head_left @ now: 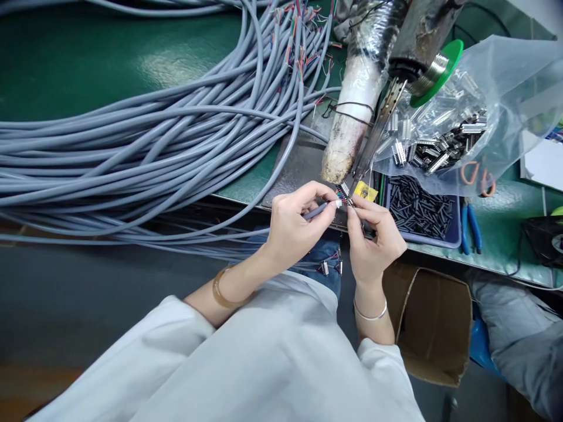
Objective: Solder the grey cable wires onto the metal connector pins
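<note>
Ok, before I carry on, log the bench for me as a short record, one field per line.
Left hand: pinching a grey cable near its wired end
Right hand: fingertips closed on a small metal connector
Just beyond hands: soldering iron, beside a wrapped white tube
Spool: green-rimmed, next to the iron
Left side: large cable bundle
Right side: clear bag holding connectors, tray of short black pieces, blue-handled pliers

The grey cable (315, 211), pinched in the left hand (295, 225), slanted up rightward, its coloured wires (340, 194) beside a small silvery connector (344, 190) at the right hand's (376, 234) fingertips.
</note>
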Action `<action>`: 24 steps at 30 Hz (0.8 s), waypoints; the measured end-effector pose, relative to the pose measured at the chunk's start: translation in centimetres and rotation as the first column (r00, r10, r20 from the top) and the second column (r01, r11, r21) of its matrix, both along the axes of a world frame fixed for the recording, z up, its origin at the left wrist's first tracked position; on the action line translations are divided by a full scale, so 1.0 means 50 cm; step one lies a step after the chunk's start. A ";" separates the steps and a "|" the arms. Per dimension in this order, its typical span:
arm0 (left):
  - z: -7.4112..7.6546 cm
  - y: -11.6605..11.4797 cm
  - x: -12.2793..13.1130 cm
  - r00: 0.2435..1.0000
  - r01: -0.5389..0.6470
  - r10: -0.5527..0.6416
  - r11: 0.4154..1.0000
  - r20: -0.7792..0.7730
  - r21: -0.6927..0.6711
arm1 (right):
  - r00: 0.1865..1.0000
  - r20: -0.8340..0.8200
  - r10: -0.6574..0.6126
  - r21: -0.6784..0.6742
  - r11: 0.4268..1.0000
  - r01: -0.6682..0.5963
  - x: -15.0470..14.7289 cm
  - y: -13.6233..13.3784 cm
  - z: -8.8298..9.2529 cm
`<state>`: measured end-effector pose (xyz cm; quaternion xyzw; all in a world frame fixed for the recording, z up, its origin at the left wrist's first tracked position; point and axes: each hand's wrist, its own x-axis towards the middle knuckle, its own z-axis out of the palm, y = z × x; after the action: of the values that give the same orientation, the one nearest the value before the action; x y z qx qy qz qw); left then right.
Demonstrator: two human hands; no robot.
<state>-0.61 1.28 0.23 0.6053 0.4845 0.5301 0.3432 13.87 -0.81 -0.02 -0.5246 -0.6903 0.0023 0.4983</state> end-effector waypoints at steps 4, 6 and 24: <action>0.006 0.001 0.000 0.997 0.032 -0.028 0.998 0.076 -0.061 | 0.999 -0.033 0.008 -0.006 1.000 -0.008 0.000 0.001 -0.001; 0.007 0.001 -0.001 0.990 0.066 -0.053 0.993 0.128 -0.100 | 1.000 -0.014 0.009 0.009 1.000 -0.009 -0.001 0.000 -0.003; -0.006 -0.006 -0.001 0.996 0.006 0.007 0.990 -0.088 0.143 | 0.999 0.039 0.004 0.054 0.999 -0.006 0.003 -0.005 -0.004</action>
<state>-0.67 0.96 -0.09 0.6511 0.4603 0.5362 0.2770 14.04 -1.06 -0.21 -0.5091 -0.7011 -0.0253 0.4987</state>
